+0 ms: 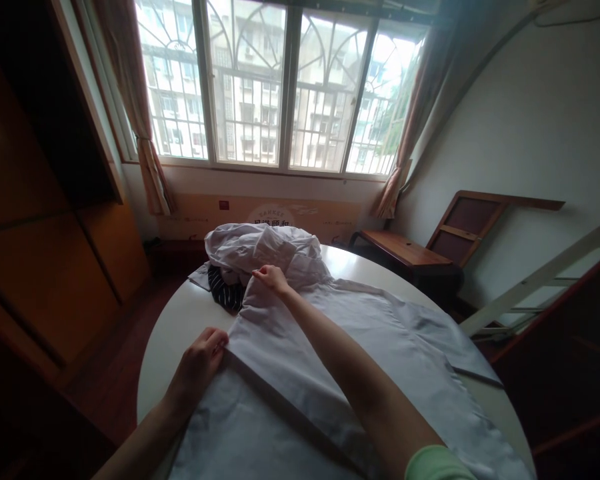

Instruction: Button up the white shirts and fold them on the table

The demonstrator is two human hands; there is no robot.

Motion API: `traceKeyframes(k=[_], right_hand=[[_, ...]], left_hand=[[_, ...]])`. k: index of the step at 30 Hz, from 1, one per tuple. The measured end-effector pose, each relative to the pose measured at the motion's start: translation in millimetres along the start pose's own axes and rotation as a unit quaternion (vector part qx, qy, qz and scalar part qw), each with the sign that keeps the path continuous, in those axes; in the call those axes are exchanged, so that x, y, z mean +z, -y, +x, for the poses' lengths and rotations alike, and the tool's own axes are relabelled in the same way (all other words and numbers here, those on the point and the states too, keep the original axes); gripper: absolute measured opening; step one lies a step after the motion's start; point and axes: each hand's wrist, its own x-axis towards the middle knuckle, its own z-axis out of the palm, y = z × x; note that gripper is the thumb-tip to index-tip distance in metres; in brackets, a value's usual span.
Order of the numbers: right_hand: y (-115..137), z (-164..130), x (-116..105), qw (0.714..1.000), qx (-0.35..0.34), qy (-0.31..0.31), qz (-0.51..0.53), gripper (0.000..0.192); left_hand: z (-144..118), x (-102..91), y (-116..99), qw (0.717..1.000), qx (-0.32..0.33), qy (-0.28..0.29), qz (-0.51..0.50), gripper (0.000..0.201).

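Observation:
A white garment [330, 333], like a shirt or a coat, is spread over a round white table [160, 347]. One sleeve [445, 333] stretches out to the right. My left hand [205, 357] pinches the garment's left edge, its fingers closed on the cloth. Farther up the same edge, my right hand [270, 277] is closed on a bit of the fabric, with my forearm crossing above the garment. Just beyond my right hand lies a bunched heap of white cloth [265, 243]. A black striped cloth [225, 290] shows beneath that heap. The garment's near end runs out of view.
Behind the table are a barred window [280, 93] and a low wooden bench [405, 247]. A brown panel [465, 227] leans against the right wall, near a pale ladder-like frame [545, 287]. Wooden cabinets [35, 280] line the left side.

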Motion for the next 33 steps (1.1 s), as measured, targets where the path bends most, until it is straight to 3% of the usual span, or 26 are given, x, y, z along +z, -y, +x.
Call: traceKeyframes(k=[9, 14, 17, 20, 22, 27, 30, 33], right_hand=[[-0.8, 22.4, 4.7, 0.999, 0.035, 0.014, -0.006, 0.025], [-5.0, 11.2, 16.8, 0.999, 0.037, -0.016, -0.027, 0.027], [-9.3, 2.1, 16.9, 0.997, 0.048, -0.041, -0.039, 0.041], [-19.2, -7.3, 10.4, 0.997, 0.072, -0.016, -0.028, 0.052], [-29.5, -16.1, 3.3, 0.997, 0.077, 0.002, -0.015, 0.050], [-60.8, -53.0, -21.3, 0.986, 0.119, 0.070, 0.093, 0.038], [-78.4, -83.2, -40.0, 0.972, 0.141, 0.117, 0.148, 0.034], [-94.3, -118.9, -62.0, 0.968, 0.144, 0.132, 0.157, 0.032]], left_hand=[[2.7, -6.5, -6.5, 0.997, -0.010, 0.016, 0.073, 0.013], [0.5, -9.1, -11.1, 0.996, 0.022, 0.034, 0.076, 0.014], [0.5, -13.3, -16.3, 0.996, 0.034, 0.052, 0.071, 0.015], [11.3, -17.5, -19.7, 0.991, -0.004, 0.059, 0.121, 0.018], [28.0, -16.2, -19.1, 0.989, -0.014, 0.045, 0.138, 0.019], [89.6, 14.5, -14.7, 0.995, 0.037, -0.028, 0.093, 0.035], [116.7, 43.5, -18.3, 0.993, 0.021, -0.009, 0.119, 0.044], [125.1, 66.2, -24.1, 0.987, 0.004, 0.042, 0.156, 0.052]])
